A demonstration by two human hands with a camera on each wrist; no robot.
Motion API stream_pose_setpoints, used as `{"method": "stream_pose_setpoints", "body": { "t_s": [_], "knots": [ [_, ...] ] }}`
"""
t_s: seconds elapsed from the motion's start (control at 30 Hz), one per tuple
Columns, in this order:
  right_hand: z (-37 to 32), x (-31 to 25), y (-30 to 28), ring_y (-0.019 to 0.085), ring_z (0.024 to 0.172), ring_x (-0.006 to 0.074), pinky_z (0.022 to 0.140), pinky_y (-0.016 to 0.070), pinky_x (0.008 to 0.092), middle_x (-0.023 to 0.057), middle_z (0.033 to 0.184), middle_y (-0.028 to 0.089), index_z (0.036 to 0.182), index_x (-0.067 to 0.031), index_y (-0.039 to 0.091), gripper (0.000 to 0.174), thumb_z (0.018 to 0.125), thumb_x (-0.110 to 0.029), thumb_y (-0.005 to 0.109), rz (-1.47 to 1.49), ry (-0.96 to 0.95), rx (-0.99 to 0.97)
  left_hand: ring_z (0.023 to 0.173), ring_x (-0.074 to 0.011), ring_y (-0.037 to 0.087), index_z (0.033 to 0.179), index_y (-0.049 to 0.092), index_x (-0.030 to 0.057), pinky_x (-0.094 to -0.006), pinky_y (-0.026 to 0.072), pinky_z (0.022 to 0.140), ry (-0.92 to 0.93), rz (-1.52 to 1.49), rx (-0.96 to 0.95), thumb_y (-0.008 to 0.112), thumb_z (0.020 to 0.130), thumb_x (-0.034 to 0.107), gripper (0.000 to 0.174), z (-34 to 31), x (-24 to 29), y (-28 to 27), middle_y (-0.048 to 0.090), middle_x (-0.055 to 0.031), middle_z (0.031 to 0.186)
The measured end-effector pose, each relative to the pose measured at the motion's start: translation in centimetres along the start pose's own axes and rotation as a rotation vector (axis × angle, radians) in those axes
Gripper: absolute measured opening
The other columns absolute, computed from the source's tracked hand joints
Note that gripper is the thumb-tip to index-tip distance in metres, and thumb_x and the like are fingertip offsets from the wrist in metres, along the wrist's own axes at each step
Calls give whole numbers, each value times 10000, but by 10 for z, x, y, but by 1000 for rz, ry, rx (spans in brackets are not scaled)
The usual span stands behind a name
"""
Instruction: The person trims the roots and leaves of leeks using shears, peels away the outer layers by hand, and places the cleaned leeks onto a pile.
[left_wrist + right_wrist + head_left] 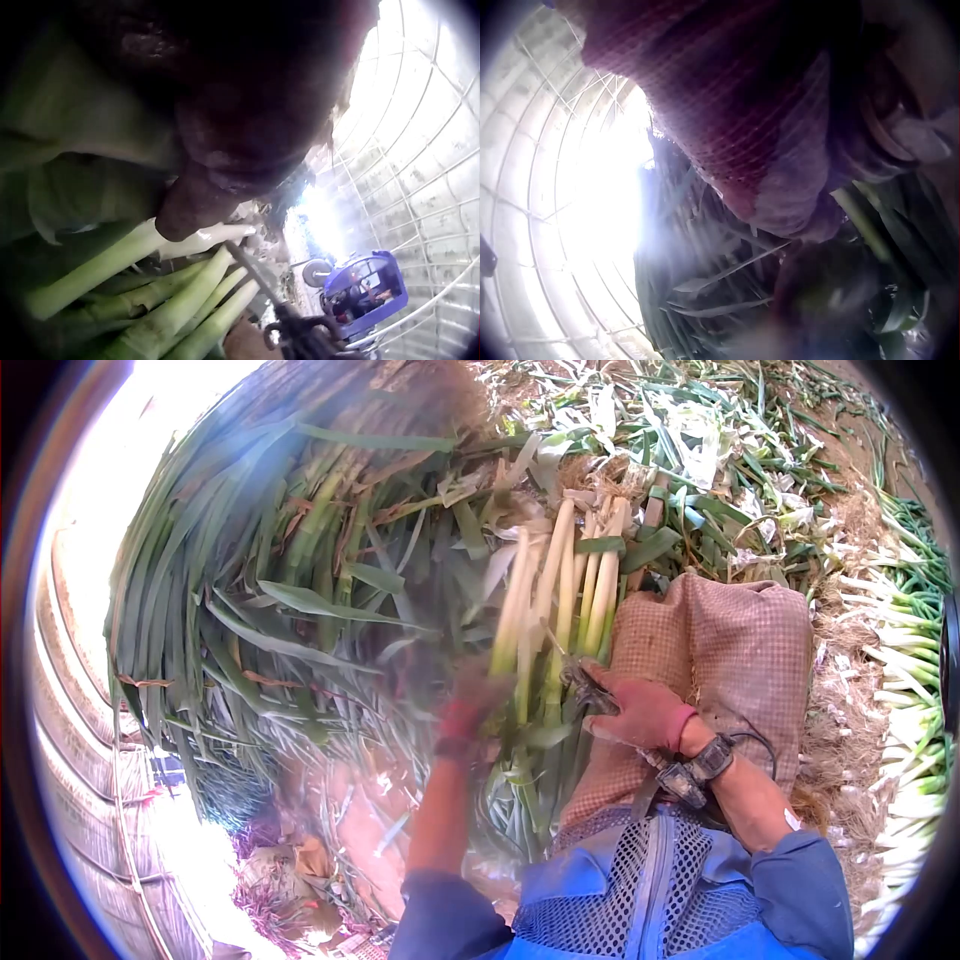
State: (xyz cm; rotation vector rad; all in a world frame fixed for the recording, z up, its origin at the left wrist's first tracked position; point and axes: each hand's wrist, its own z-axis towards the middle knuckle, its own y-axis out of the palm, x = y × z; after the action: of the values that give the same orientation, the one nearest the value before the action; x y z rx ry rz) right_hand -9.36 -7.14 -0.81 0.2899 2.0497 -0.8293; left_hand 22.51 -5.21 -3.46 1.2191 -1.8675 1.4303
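Note:
Long green onions (560,575) with pale stalks and green leaves lie side by side in front of the person, roots pointing away. My left hand (468,705), gloved and blurred by motion, is over their left edge. In the left wrist view its dark fingers (187,206) curl onto one green onion (94,274) near its white end. My right hand (640,710), in a reddish glove, grips a dark metal tool (585,685) with a thin nozzle, resembling an air blow gun. Its nozzle (251,266) points across the stalks. The right wrist view shows mostly glove (727,127).
A big heap of leafy green onions (240,590) rises at the left. Cut leaves and peelings (700,450) litter the far ground. Cleaned stalks (905,690) lie in a row at the right. Checkered cloth (745,630) covers the person's legs. A thin hose (765,740) loops by the right wrist.

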Motion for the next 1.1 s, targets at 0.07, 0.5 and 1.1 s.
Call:
{"method": "stream_pose_setpoints", "body": {
  "t_s": [0.07, 0.5, 1.1],
  "knots": [
    [-2, 4, -5, 690, 1114, 454, 1012, 518, 492, 293, 1147, 724, 1655, -126, 315, 902, 910, -476, 685, -24, 69, 13, 935, -206, 736, 1254, 713, -15, -354, 579, 865, 3, 299, -29, 904, 781, 324, 612, 19, -2, 22, 779, -128, 1054],
    [-10, 18, 4, 664, 1190, 445, 1074, 487, 482, 279, 1219, 712, 1647, -126, 339, 895, 901, -471, 692, 31, 52, 39, 996, -243, 749, 1184, 709, -38, -371, 580, 906, -181, 295, -78, 875, 828, 324, 534, -7, -8, 39, 787, -187, 1041],
    [30, -8, -31, 699, 1100, 444, 977, 544, 494, 250, 1191, 724, 1646, -118, 298, 907, 887, -435, 681, -85, 149, 2, 911, -211, 728, 1244, 671, -43, -385, 610, 829, -403, -767, -476, 592, 1036, 175, 311, -9, -9, 23, 731, -90, 1022]
  ]
}}
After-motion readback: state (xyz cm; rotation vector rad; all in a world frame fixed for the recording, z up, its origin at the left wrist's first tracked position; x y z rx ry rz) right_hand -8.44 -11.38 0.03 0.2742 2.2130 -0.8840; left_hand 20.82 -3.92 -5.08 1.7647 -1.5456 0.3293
